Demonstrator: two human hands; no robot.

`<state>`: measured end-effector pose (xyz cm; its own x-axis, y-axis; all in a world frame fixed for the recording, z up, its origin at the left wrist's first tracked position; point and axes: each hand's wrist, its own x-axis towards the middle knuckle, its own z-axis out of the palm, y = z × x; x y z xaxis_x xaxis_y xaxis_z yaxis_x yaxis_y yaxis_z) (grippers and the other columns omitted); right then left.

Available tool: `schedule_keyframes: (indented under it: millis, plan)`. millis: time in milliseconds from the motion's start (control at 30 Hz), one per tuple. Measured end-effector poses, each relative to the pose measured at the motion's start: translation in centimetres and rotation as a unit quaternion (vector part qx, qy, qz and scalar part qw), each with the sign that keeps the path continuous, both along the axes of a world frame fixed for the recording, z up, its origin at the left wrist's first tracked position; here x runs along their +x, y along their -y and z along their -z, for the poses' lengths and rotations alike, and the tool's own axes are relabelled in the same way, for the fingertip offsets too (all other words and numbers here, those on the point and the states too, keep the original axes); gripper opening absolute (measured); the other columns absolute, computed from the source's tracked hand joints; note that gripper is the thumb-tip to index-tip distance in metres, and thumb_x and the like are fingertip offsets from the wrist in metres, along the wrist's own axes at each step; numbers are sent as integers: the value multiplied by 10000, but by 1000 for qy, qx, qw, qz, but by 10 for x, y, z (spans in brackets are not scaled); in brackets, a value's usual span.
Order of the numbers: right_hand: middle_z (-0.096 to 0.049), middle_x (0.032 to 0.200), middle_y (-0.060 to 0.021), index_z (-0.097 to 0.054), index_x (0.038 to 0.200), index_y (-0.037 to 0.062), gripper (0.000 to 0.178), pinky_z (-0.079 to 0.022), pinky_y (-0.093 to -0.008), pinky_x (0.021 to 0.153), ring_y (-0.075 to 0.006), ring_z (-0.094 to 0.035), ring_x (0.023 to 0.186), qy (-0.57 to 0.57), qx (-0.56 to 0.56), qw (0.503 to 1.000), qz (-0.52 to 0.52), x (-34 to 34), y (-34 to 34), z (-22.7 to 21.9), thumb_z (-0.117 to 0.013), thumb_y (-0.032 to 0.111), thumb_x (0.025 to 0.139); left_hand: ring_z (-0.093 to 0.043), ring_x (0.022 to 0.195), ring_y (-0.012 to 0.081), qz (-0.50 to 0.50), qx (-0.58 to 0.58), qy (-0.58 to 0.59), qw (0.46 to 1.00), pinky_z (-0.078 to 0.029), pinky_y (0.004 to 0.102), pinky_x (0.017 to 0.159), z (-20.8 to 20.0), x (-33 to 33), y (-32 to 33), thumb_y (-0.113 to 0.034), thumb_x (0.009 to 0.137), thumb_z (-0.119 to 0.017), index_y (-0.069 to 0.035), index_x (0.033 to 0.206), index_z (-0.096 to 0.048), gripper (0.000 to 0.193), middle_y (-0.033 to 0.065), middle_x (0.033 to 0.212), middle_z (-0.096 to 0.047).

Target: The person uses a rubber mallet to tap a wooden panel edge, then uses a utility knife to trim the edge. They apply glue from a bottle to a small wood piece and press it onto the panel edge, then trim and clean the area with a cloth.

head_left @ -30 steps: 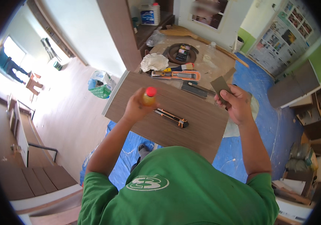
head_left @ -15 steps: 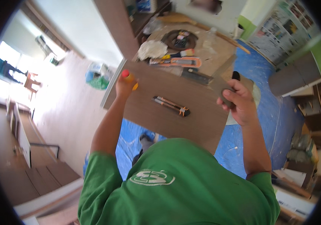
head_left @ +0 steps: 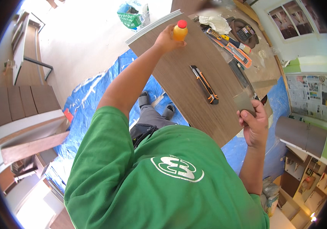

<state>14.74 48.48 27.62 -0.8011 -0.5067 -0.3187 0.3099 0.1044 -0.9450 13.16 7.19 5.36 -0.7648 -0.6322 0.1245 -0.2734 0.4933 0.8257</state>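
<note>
A small bottle with a red cap and yellow-orange contents (head_left: 179, 33) is in my left hand (head_left: 166, 41), fingers wrapped round it, over the far left end of a brown wood-grain board (head_left: 178, 74). Whether its base touches the board, I cannot tell. My right hand (head_left: 256, 126) grips a flat grey scraper (head_left: 243, 102) between thumb and fingers near the board's right edge; a dark tip sticks out behind the fingers. Between the two hands, a black and orange utility knife (head_left: 204, 85) lies on the board.
Beyond the board lie an orange-and-grey tool (head_left: 234, 51), a brush (head_left: 241, 46), crumpled white plastic (head_left: 215, 23) and a dark round tray (head_left: 245, 30). Blue sheeting (head_left: 94, 91) covers the floor around my feet. A green-and-white bag (head_left: 133, 17) stands at the far left.
The view has turned, so the board now slants down to the right. My left hand still holds the bottle and my right hand the scraper, whose blade shows more clearly.
</note>
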Motion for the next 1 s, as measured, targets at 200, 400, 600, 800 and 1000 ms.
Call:
schedule_keyframes:
  millis: [200, 400, 600, 800, 1000]
  plan:
    - [-677, 899, -48, -631, 1118, 26, 248, -453, -268, 612, -119, -602, 704, -1, -16, 998, -61, 2, 29, 33, -774, 35, 915, -618, 983, 196, -297, 79, -124, 943, -534, 362, 818, 39, 90, -32, -239, 844, -839, -4, 1256, -607, 527, 119, 1166, -660]
    - [-681, 892, -62, -621, 1106, 75, 204, -466, -282, 609, -150, -611, 697, 198, -135, 967, -85, 15, 99, 77, -758, 96, 955, -700, 928, 195, -196, 417, -70, 885, -540, 334, 797, 95, 178, -109, -335, 967, -746, 26, 1276, -642, 486, 114, 1023, -738]
    - [-695, 898, -88, -615, 1112, 112, 176, -515, -325, 642, -189, -643, 733, 193, -110, 971, -90, 26, 161, 120, -726, 117, 975, -699, 885, 149, -181, 485, -66, 853, -530, 297, 764, 81, 176, -126, -389, 992, -742, 34, 1223, -664, 489, 90, 978, -746]
    - [-697, 901, -80, -640, 1099, 96, 140, -514, -340, 671, -196, -644, 765, 179, -131, 973, -68, 23, 186, 170, -700, 103, 973, -676, 807, 131, -186, 503, -127, 835, -533, 281, 746, 92, 169, -124, -338, 1005, -738, 32, 1049, -694, 376, 75, 880, -732]
    - [-646, 873, -50, -679, 956, 58, 71, -470, -330, 718, -183, -594, 804, 242, -171, 951, -90, 16, 194, 207, -699, 122, 982, -667, 776, 123, -179, 503, -174, 828, -550, 288, 733, 104, 172, -125, -305, 1006, -737, 43, 1005, -707, 350, 74, 831, -725]
